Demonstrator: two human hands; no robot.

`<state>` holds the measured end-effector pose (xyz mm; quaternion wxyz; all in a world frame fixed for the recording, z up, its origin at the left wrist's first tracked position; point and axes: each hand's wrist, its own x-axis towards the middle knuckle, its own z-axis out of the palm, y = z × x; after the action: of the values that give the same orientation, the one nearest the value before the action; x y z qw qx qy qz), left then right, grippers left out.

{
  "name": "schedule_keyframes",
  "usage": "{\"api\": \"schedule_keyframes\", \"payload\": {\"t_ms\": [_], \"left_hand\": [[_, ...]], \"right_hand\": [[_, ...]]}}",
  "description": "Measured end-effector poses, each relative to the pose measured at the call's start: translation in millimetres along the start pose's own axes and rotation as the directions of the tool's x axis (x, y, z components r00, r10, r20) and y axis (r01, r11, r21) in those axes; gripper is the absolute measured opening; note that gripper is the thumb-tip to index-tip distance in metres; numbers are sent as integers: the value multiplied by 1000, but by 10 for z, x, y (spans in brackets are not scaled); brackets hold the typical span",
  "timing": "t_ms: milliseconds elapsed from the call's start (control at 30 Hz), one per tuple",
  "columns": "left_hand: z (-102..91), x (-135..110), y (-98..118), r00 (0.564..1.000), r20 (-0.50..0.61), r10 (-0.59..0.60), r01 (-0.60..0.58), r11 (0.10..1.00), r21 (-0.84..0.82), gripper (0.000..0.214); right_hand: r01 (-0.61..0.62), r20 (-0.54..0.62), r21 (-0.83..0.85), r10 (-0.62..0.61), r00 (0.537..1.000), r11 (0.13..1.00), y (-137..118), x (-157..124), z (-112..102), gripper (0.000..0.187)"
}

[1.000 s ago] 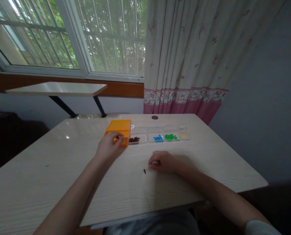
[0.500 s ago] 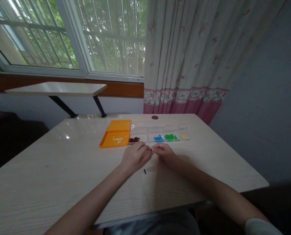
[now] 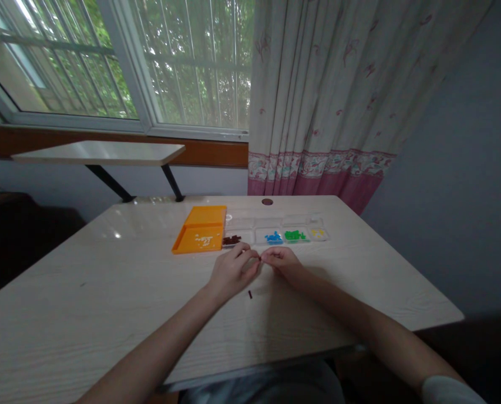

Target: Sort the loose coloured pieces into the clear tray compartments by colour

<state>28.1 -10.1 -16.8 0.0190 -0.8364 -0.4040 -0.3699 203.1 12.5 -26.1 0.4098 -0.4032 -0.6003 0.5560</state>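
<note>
My left hand and my right hand meet fingertip to fingertip above the light wooden table. Both are pinched closed on something too small to make out. A small dark piece lies on the table just below the hands. Behind them sits an orange tray with a few pale beads in it. To its right runs a clear compartment box holding brown beads, blue beads, green beads and yellow beads.
A round dark grommet sits at the table's far edge. A white shelf on black brackets hangs under the window at the back left. A pink-hemmed curtain hangs behind the table's far right corner.
My left hand left the orange tray and came right to meet my right hand, which rose off the table toward the box. Since half a second ago both barely moved.
</note>
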Motion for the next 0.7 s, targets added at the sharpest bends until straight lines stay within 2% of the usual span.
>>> {"api": "schedule_keyframes", "payload": {"t_ms": [167,533,633,700], "left_hand": [[6,3,1,998,12,-62,63,991,-119,12],[6,30,-3,998,9,-67,67,966,-251,10],[-22,43,-53,993,-3,-118,113,955,-274,10],[-59,55,-109,984,-25,-176,162,948,-275,11]], "right_hand": [[24,18,-42,-23,1000,999,50,32,-27,37],[39,61,-87,-34,998,995,34,25,-48,36],[84,45,-184,-77,996,979,70,7,-50,33],[154,98,-328,-129,987,932,74,-47,-47,28]]}}
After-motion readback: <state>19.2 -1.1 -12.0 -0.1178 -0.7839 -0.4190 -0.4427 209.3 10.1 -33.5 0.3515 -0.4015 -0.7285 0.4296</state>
